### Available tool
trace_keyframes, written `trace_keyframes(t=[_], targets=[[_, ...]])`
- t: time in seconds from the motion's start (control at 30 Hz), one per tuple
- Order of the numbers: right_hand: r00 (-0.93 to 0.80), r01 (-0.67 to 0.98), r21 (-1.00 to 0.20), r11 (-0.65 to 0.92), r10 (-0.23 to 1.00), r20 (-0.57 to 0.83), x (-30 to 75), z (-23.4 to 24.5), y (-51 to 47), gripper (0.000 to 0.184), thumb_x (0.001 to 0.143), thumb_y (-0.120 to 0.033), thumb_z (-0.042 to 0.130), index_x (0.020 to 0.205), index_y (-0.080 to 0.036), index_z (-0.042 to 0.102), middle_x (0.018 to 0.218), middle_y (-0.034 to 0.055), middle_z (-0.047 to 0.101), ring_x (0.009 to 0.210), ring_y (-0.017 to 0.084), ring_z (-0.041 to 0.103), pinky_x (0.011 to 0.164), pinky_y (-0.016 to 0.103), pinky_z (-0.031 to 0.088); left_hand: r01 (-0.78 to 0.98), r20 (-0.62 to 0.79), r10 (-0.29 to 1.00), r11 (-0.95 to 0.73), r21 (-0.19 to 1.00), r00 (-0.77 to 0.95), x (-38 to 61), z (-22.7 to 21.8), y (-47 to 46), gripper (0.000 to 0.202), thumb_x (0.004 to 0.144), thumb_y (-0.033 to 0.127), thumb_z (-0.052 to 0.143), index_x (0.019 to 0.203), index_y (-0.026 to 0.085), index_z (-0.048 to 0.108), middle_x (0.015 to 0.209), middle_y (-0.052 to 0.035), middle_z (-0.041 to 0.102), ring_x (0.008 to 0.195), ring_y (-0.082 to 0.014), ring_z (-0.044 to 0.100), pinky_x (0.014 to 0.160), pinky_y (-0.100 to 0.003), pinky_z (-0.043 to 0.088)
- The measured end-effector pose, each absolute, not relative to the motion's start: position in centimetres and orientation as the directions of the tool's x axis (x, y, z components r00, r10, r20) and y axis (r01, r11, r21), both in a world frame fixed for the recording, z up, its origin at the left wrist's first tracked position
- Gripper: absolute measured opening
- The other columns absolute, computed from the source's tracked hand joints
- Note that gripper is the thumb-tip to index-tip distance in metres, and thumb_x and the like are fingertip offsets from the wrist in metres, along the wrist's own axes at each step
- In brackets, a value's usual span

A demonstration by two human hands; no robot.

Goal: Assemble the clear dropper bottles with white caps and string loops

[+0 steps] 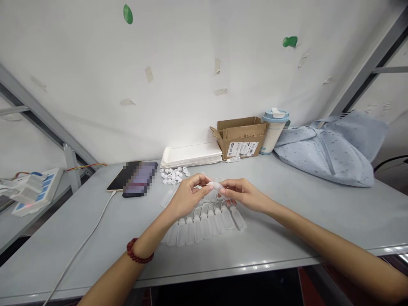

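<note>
Just above the table, both hands meet at a small translucent plastic bottle [217,185]. My right hand [241,192] is closed on its body, while my left hand [191,193] pinches a small white piece at its neck end that looks like a cap. Fingers hide part of both. Below the hands lies a row of several similar bottles [204,225], side by side, with thin white cords at their necks. More bottles lie behind the hands, partly covered. Several loose white caps [172,175] are heaped beyond my left hand.
Along the wall stand a stack of white sheets or envelopes [193,155], an open cardboard box [244,138] and a lidded cup [274,131]. A pale blue cloth bag [325,153] lies at right. Phones [140,180], a white cable [86,240] and a power strip [40,191] are at left.
</note>
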State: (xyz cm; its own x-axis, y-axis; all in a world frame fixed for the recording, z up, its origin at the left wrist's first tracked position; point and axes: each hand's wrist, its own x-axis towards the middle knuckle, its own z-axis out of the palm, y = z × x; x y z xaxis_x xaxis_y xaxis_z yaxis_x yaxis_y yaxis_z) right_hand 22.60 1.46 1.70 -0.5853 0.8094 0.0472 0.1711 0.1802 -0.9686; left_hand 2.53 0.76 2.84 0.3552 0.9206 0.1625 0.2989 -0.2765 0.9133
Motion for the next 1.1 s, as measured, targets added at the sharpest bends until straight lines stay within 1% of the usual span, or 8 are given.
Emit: trace_keyframes(t=[0.13,0.23,0.33,0.43,0.57,0.7,0.93,1.1], targets=[[-0.618,0.168,-0.962,0.214,0.783,0.066,22.73,1.79,1.52,0.036,0.087,-0.046,0.047,0.086,-0.014,0.064,0.075,0.0015,0.056,0.056,0.008,0.046,0.053,0.023,0.037,0.342,0.174,0.912,-0.309,0.887,0.372,2.55,2.80,0.66,0.021,0.084,0.034,0.055,0.092,0.018,0.063,0.094,-0.0043,0.064,0.084,-0.0154,0.057,0.065,-0.024,0.048],[-0.626,0.175,-0.956,0.236,0.776,0.077,22.86,1.75,1.55,0.039,0.088,-0.048,0.044,0.081,-0.013,0.062,0.073,0.0014,0.055,0.056,0.008,0.043,0.053,0.023,0.035,0.352,0.163,0.907,-0.309,0.883,0.388,2.52,2.79,0.71,0.021,0.083,0.035,0.055,0.091,0.018,0.065,0.096,-0.0044,0.065,0.083,-0.0157,0.058,0.066,-0.024,0.048],[-0.617,0.157,-0.964,0.215,0.784,0.075,22.83,1.67,1.43,0.038,0.088,-0.048,0.045,0.089,-0.014,0.060,0.072,0.0013,0.055,0.054,0.008,0.041,0.050,0.023,0.034,0.360,0.132,0.908,-0.287,0.888,0.398,2.44,2.91,0.73,0.023,0.082,0.037,0.056,0.086,0.017,0.066,0.093,-0.0045,0.067,0.077,-0.0148,0.059,0.065,-0.024,0.048],[-0.590,0.155,-0.972,0.178,0.806,0.054,22.65,1.73,1.17,0.037,0.088,-0.049,0.046,0.103,-0.015,0.053,0.068,-0.0002,0.055,0.052,0.008,0.041,0.048,0.022,0.032,0.370,0.084,0.910,-0.247,0.896,0.405,2.37,2.99,0.67,0.025,0.083,0.037,0.055,0.083,0.015,0.067,0.079,-0.0034,0.067,0.069,-0.0137,0.059,0.064,-0.024,0.047],[-0.553,0.156,-0.973,0.173,0.831,0.059,22.42,1.82,0.87,0.037,0.088,-0.049,0.045,0.108,-0.018,0.043,0.065,-0.0024,0.053,0.053,0.009,0.043,0.049,0.021,0.031,0.351,0.060,0.914,-0.214,0.912,0.402,2.48,2.86,0.55,0.026,0.082,0.037,0.055,0.082,0.015,0.068,0.070,-0.0022,0.065,0.067,-0.0139,0.059,0.062,-0.023,0.046],[-0.531,0.154,-0.975,0.158,0.846,0.053,22.32,1.63,0.85,0.039,0.087,-0.051,0.045,0.107,-0.018,0.041,0.063,-0.0041,0.050,0.053,0.008,0.040,0.047,0.020,0.028,0.348,0.076,0.922,-0.219,0.911,0.380,2.78,2.74,0.44,0.020,0.080,0.033,0.058,0.080,0.016,0.068,0.079,-0.0027,0.068,0.072,-0.0139,0.061,0.065,-0.022,0.047],[-0.550,0.084,-0.996,0.026,0.835,-0.024,22.32,1.37,1.02,0.042,0.084,-0.055,0.047,0.105,-0.020,0.040,0.062,-0.0058,0.048,0.048,0.006,0.033,0.044,0.020,0.026,0.347,0.135,0.929,-0.260,0.901,0.345,2.93,2.56,0.46,0.014,0.076,0.027,0.064,0.082,0.016,0.070,0.094,-0.0048,0.070,0.079,-0.0153,0.062,0.069,-0.023,0.048],[-0.557,0.068,-0.997,0.026,0.830,-0.017,22.26,1.43,1.00,0.041,0.084,-0.055,0.046,0.104,-0.020,0.040,0.064,-0.0052,0.049,0.048,0.007,0.036,0.044,0.020,0.025,0.314,0.083,0.915,-0.219,0.924,0.395,2.73,2.53,0.64,0.023,0.079,0.037,0.061,0.085,0.016,0.069,0.099,-0.0059,0.069,0.077,-0.0146,0.062,0.064,-0.022,0.047]])
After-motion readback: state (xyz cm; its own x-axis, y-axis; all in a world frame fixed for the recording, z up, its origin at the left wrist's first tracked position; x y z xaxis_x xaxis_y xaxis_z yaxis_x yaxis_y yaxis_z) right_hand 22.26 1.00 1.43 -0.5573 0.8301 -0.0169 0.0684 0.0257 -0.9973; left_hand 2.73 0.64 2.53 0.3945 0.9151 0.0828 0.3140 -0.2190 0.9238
